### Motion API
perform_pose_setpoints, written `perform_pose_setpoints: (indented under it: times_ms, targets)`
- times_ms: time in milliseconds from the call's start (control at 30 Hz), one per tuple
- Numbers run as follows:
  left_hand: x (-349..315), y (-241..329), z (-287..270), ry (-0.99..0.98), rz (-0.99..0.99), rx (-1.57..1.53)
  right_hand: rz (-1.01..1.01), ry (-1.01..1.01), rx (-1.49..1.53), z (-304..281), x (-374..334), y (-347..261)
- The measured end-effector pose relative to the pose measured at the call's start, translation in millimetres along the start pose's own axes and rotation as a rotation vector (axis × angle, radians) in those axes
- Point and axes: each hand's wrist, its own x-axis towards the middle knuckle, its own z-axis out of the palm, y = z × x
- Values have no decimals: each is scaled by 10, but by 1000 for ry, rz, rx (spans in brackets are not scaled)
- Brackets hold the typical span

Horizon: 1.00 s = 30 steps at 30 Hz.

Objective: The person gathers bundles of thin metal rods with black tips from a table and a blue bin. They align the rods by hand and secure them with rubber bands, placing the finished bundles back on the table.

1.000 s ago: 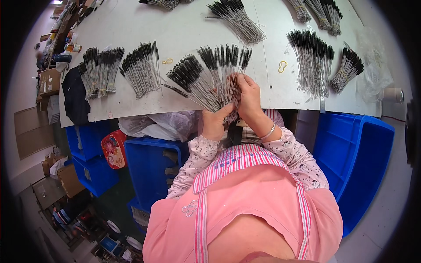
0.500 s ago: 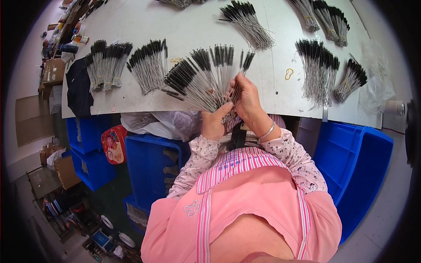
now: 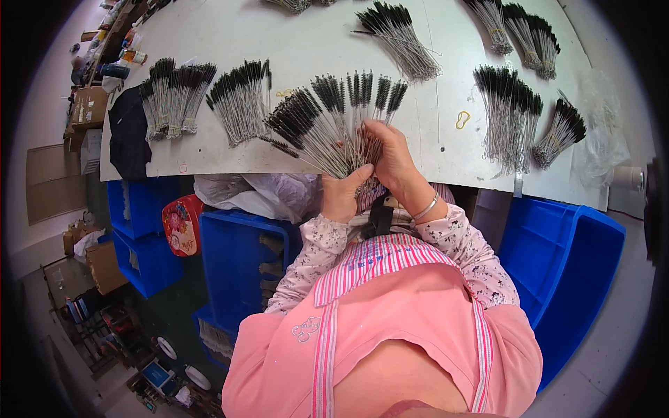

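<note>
A fanned bunch of black-bristled wire brushes (image 3: 327, 125) is held over the table's near edge, bristles pointing away from me. My left hand (image 3: 341, 194) grips the wire ends at the bottom of the fan, thumb across them. On the right side of the bunch, my right hand (image 3: 391, 155) has its fingers closed around several wire stems. Its fingertips are partly hidden behind the stems. Left of the fan lies a loose pile of the same brushes (image 3: 240, 104). Beyond it to the right is another pile (image 3: 401, 42).
The white table (image 3: 446, 118) carries further brush bundles (image 3: 509, 115) on the right and banded ones (image 3: 174, 97) on the left. A yellow rubber band (image 3: 462, 120) lies at centre right. Blue bins (image 3: 557, 258) stand below the table, near a red container (image 3: 182, 226).
My right hand has moved slightly left and lower into the fan. The brushes at its right side are spread a little wider. My left hand keeps its grip.
</note>
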Motion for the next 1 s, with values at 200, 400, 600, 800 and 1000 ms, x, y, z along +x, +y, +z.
perform_pose_setpoints:
  times_ms: [200, 400, 600, 800, 1000]
  targets:
    - [21, -51, -54, -9, 39, 40, 7, -42, -240, 78, -39, -20]
    - [43, -88, -89, -17, 35, -11, -6, 1, -82, 79, -33, 9]
    - [51, -97, -95, -40, 11, -46, -61, -8, -130, 71, 1, 47]
    - [49, -101, -111, -51, 12, -13, -8, -19, -83, 75, -41, -19]
    - [50, -22, -40, -45, 6, 37, -115, -7, -259, 116, -79, 1]
